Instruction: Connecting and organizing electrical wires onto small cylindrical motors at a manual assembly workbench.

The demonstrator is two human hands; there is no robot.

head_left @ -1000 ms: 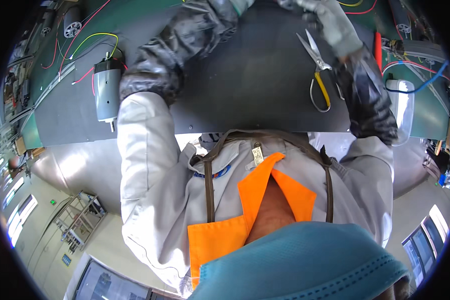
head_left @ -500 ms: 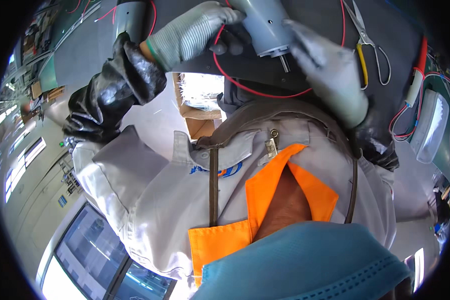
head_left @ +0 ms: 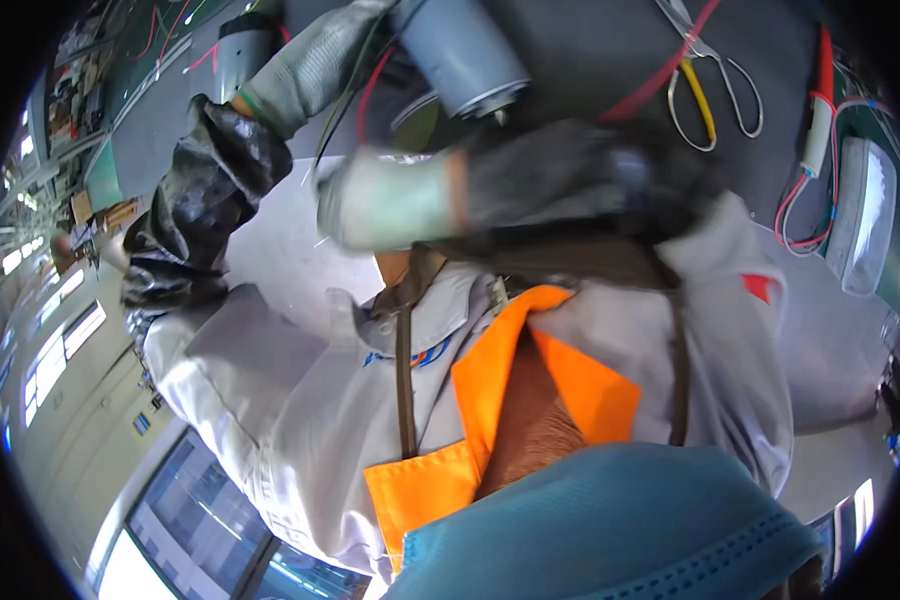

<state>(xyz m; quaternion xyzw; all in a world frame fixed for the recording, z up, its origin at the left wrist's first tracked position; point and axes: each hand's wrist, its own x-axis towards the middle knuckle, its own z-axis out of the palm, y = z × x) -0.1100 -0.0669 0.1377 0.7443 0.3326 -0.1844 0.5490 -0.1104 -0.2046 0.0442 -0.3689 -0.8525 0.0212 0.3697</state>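
While the dark worktop (head_left: 590,60) fills the upper part of the view, the work is judged to be at an early or middle stage: a grey cylindrical motor (head_left: 465,55) with red wires (head_left: 370,95) trailing from it is lifted clear of the worktop, and no finished joint or fitted part can be made out. A second, similar motor (head_left: 238,45) stands at the far left of the worktop, untouched. The left hand (head_left: 310,70), gloved in grey, is seen at the motor's left side; its grip appears closed about the body, though the fingers are largely hidden. The right hand (head_left: 400,200), also gloved and blurred, lies just below the motor's shaft end; whether its grip is spread or pressed together cannot be told. Scissors (head_left: 705,85) with yellow-lined handles lie apart at the upper right.
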